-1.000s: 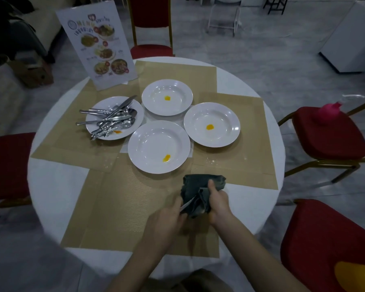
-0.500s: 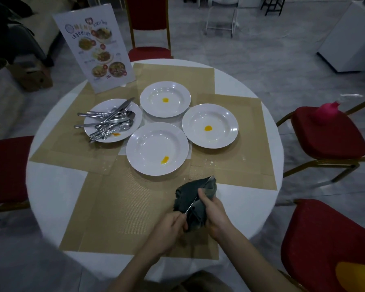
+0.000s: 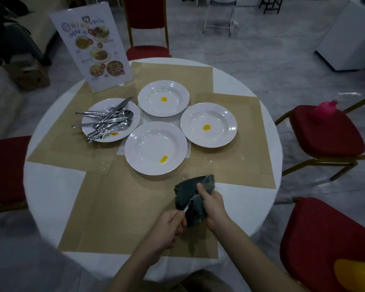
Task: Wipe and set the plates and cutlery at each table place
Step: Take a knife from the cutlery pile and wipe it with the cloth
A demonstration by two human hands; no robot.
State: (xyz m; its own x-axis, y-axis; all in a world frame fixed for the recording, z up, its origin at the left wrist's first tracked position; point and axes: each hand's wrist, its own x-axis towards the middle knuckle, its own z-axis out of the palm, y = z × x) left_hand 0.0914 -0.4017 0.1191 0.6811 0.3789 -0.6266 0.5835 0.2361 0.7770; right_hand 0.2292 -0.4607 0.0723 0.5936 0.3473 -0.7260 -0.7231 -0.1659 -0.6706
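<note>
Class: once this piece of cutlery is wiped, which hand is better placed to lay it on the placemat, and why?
The left hand: it grips the cutlery piece by the handle, while the right hand is wrapped around the cloth.

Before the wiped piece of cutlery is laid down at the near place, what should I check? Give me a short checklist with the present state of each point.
1. Left hand grips the cutlery piece: ok.
2. Right hand holds the cloth around it: ok.
3. Piece fully wiped: cannot tell, the cloth hides most of it.
4. Bare room on the near placemat: ok.
5. Near plate clean: not ok, yellow spot.
6. Remaining cutlery piled on the left plate, not set out: not ok.
</note>
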